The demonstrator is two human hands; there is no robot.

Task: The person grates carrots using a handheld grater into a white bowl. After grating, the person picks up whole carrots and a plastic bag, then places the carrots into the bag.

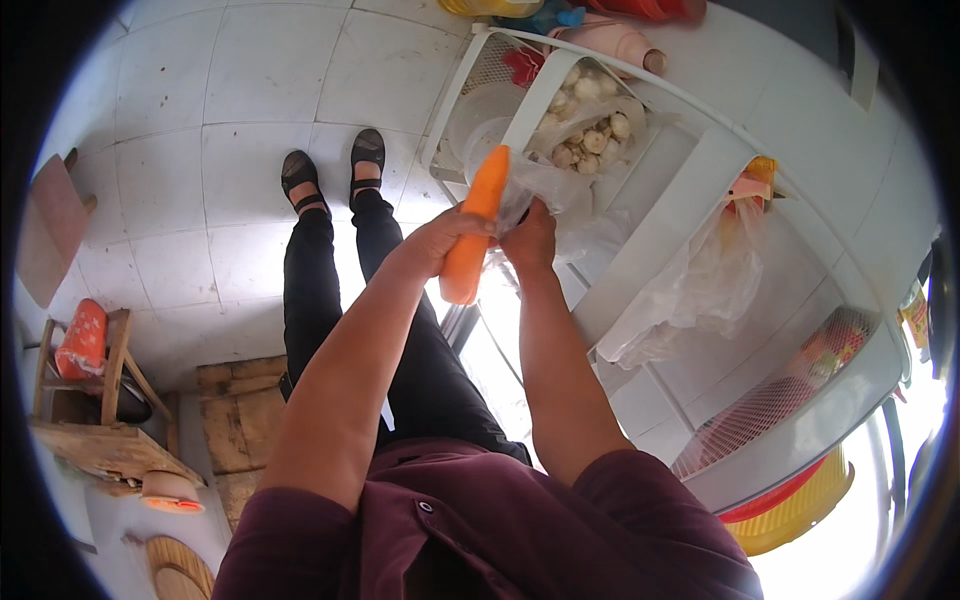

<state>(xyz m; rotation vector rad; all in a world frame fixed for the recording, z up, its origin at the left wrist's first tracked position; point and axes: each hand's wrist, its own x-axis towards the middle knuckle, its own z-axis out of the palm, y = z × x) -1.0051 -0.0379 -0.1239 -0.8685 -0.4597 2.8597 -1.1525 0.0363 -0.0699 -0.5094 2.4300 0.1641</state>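
Note:
A large peeled-looking carrot (480,221) is gripped in my left hand (450,236), its narrow end pointing away from me. Close to its right, my right hand (531,234) is closed around part of a thin clear plastic bag (544,187); something dark shows at its fingers, too small to name. Beyond my hands, garlic bulbs (589,142) lie in an open plastic bag on the white rack (630,300). Translucent round containers (487,112) stand on the rack beside the garlic.
Another clear bag (697,270) hangs from the rack at the right. A pink bottle-like container (611,45) lies beyond the rack. At the left are a wooden stool (116,367) with an orange-red package (82,341) and a wooden board (244,420). My feet stand on floor tiles (259,82).

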